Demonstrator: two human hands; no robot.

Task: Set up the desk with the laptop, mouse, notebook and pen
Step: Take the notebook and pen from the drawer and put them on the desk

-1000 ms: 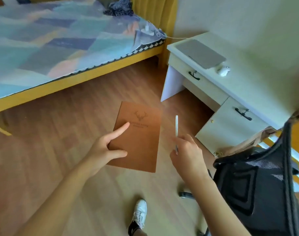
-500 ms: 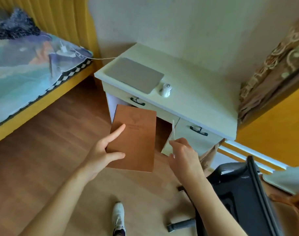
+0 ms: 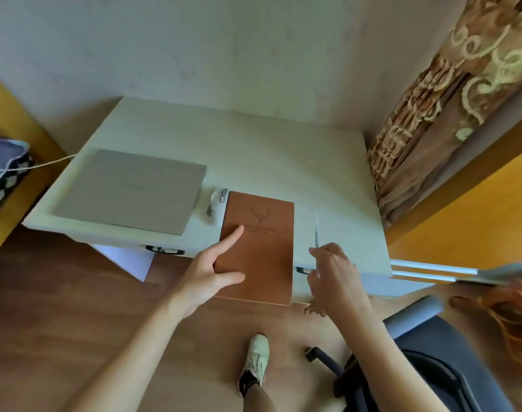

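My left hand [image 3: 213, 270] grips a brown notebook [image 3: 261, 248] with a deer emblem by its lower left corner, held above the front edge of the white desk [image 3: 277, 153]. A thin white pen [image 3: 316, 231] points upward from my right hand [image 3: 334, 275], which is closed on its lower end to the right of the notebook. A closed grey laptop [image 3: 132, 190] lies on the left part of the desk. The white mouse [image 3: 216, 200] sits between laptop and notebook, partly hidden by the notebook's top left corner.
A black office chair [image 3: 426, 370] stands at the lower right. A patterned brown curtain [image 3: 438, 93] hangs right of the desk. A white cable [image 3: 46, 164] runs from the bed corner [image 3: 4, 162] at left toward the desk. My shoe [image 3: 255, 361] is on the wooden floor.
My view has swung from the floor and bed onto the desk. Both hands, still holding notebook and pen, have come forward over the desk's front edge, and the notebook now overlaps the mouse.
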